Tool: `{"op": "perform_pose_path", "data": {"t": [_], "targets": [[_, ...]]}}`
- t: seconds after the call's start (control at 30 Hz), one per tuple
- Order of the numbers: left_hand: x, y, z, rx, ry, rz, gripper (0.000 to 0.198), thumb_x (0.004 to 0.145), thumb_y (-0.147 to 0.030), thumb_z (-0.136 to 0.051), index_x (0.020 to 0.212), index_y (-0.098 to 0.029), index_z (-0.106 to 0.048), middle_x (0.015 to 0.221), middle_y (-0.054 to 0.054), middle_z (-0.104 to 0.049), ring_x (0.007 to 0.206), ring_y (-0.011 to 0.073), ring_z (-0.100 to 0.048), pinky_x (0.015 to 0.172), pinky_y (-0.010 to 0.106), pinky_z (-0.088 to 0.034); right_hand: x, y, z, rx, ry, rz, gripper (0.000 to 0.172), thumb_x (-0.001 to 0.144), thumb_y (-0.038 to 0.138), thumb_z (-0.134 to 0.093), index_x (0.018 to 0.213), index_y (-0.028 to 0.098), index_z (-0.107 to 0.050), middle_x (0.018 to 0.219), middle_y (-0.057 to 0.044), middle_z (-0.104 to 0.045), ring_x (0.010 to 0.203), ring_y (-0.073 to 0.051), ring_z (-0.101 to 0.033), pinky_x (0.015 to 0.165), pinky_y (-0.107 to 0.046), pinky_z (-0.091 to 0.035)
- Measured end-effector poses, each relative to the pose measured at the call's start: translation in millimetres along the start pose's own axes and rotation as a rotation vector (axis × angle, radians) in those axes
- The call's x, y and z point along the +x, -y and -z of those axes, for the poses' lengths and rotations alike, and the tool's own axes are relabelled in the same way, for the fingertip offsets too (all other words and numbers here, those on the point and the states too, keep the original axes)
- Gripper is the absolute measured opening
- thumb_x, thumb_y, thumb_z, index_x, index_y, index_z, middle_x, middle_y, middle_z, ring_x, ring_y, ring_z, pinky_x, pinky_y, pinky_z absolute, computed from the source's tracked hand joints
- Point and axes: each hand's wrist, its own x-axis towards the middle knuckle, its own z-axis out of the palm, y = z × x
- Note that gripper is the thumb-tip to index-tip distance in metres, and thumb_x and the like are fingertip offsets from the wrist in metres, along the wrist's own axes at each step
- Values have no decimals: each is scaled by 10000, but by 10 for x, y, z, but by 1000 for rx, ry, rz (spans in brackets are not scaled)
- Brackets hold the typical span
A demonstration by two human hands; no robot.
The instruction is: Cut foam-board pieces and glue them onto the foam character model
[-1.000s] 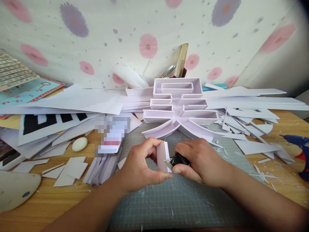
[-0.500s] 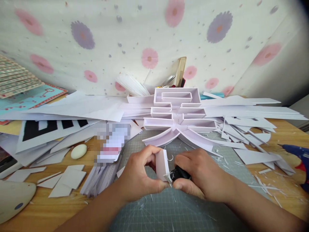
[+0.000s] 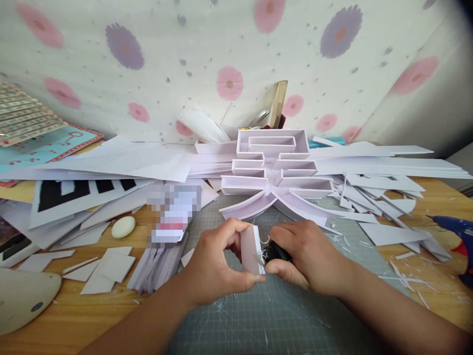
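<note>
My left hand (image 3: pixel 218 261) grips a small white foam-board piece (image 3: pixel 251 249), standing upright between thumb and fingers. My right hand (image 3: pixel 303 254) is closed round a small black trimming tool (image 3: pixel 276 252), which meets the piece's right edge. Curled white shavings (image 3: pixel 264 239) cling there; the tool's working end is hidden by them and its exact kind does not show. Just beyond both hands stands a white foam-board structure (image 3: pixel 271 172) of open-topped, character-like strokes. Beneath the hands lies a grey-green cutting mat (image 3: pixel 236 320) with thin offcuts scattered over it.
A pixelated phone (image 3: pixel 173 214) rests on stacked white strips (image 3: pixel 158 271) at left, beside a white egg-shaped object (image 3: pixel 123 227). White sheets (image 3: pixel 148 158) and offcuts (image 3: pixel 395 234) cover both sides. A blue glue gun (image 3: pixel 454 229) lies far right.
The foam-board piece has turned slightly in my left hand and shows more of its right edge. The black tool has shifted a little along that edge. The view has tilted slightly.
</note>
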Motion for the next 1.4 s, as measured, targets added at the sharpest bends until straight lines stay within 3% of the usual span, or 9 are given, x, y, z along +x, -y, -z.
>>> {"op": "perform_pose_path", "data": {"t": [0.47,0.83,0.97,1.17,1.4], "targets": [[-20,-31,-27,79,6,10,544,563,-227,-835,1033,-200,-563,708,-48,-616,640,133,-572,612,236,-454,9,-57,12,12,32,-74,663,955,690,-142,744,174,-501,624,-15,-534,529,-139,-457,517,-261,-241],[-1,-42,-37,40,39,57,490,563,-249,-825,957,-193,-540,671,-59,-567,633,126,-525,619,241,-436,6,-103,13,75,94,-212,720,935,718,-112,833,157,-553,706,-60,-601,616,-176,-543,570,-264,-332],[-5,-35,-17,26,49,52,507,555,-251,-839,964,-191,-546,686,-57,-573,640,128,-533,619,239,-439,0,-63,31,70,87,-164,708,934,719,-114,782,165,-528,659,-42,-564,560,-157,-487,537,-258,-304],[2,-4,7,-10,78,29,490,588,-256,-845,960,-195,-531,704,-57,-587,647,123,-564,610,223,-438,-13,-14,52,106,128,-82,721,942,707,-132,830,148,-573,686,-52,-580,583,-158,-508,549,-257,-312],[-6,-42,-1,25,59,26,495,568,-232,-846,955,-190,-541,697,-60,-581,628,112,-557,590,214,-435,-8,-32,21,48,90,-107,707,935,715,-115,755,166,-522,645,-43,-546,552,-151,-469,534,-257,-280]]}}
